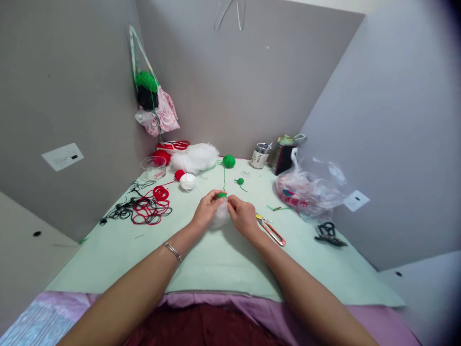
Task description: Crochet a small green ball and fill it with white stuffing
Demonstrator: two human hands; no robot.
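Observation:
My left hand (208, 209) pinches a small green crocheted piece (222, 195) over the middle of the table. White fluffy stuffing (219, 217) hangs just below that piece, between my two hands. With its fingers closed, my right hand (243, 214) grips the stuffing at the piece's right side; the exact fingertip contact is partly hidden. A green strand runs from the piece back to a green yarn ball (228, 161). Close to my right wrist lie orange-handled snips (273, 233).
Tangled black yarn (122, 210) and red yarn (153, 206) lie at left. Behind them are a clear plastic cup (154, 169), a white yarn ball (188, 181) and a stuffing heap (198, 157). A can (260, 156), plastic bag (309, 190) and black clip-like object (329, 234) stand rightward.

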